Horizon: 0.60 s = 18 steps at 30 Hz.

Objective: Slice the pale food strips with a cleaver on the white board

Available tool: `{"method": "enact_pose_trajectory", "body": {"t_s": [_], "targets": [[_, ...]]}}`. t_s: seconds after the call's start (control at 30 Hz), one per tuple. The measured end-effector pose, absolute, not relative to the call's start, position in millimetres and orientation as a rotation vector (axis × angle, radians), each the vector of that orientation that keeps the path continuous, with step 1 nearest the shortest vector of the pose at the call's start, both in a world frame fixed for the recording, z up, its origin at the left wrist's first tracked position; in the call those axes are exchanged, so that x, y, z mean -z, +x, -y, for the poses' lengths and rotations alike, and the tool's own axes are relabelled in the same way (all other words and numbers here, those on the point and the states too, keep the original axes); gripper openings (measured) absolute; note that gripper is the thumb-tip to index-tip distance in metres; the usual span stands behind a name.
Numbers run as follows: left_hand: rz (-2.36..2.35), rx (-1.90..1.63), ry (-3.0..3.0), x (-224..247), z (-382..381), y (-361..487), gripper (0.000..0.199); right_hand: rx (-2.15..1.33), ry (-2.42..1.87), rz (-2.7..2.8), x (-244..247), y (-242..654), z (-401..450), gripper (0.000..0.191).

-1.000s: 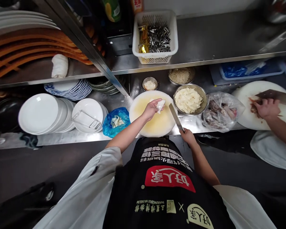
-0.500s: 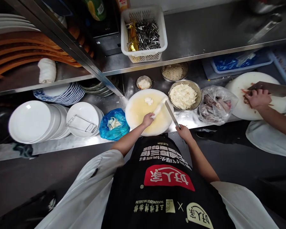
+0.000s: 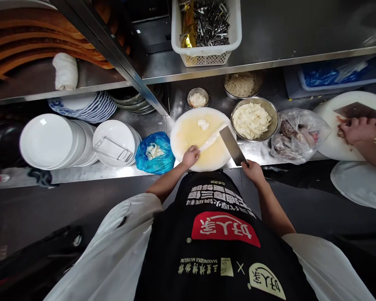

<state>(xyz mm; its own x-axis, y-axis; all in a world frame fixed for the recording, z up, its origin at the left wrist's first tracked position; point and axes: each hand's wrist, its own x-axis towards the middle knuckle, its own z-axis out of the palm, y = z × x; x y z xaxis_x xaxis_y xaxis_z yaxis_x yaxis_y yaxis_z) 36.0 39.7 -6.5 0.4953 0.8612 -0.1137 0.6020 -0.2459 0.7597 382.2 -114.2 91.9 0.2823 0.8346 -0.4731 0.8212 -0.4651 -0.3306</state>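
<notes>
left hand [image 3: 191,156] closed on white strip [image 3: 212,139], lying on cutting board [image 3: 182,134], right hand [image 3: 252,170] closed round cleaver [image 3: 232,144] handle, white slices [image 3: 251,120] in steel bowl [image 3: 273,119] right, pale pieces [image 3: 154,151] in blue bag [image 3: 144,162] left

On the cutting board [image 3: 182,130] lie a food strip [image 3: 213,139] and, toward its rear, a small clump [image 3: 203,124]. A cleaver [image 3: 232,145] slants over its right edge. Left of the board sit a plastic bag [image 3: 144,162], then plate stacks [image 3: 113,127]. Behind it stands a small bowl [image 3: 207,98]; right-rear, a bowl of slices [image 3: 272,128]; farther right, a bag of meat [image 3: 320,126], then a second board [image 3: 329,146]. Higher behind, a shelf [image 3: 269,37] bears a basket [image 3: 207,51].
</notes>
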Motion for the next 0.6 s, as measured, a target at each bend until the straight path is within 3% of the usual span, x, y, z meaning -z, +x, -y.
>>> {"method": "enact_pose_trajectory", "body": {"t_s": [0.33, 0.6], "targets": [[-1.075, -0.34, 2.079, -3, -44, 30, 0.017, -1.17, -2.253, 1.881, -89, 345, 93, 0.037], [-0.831, -0.23, 2.163, -8, -62, 37, 0.012, -1.502, -2.148, 1.522, -75, 338, 87, 0.04]]}}
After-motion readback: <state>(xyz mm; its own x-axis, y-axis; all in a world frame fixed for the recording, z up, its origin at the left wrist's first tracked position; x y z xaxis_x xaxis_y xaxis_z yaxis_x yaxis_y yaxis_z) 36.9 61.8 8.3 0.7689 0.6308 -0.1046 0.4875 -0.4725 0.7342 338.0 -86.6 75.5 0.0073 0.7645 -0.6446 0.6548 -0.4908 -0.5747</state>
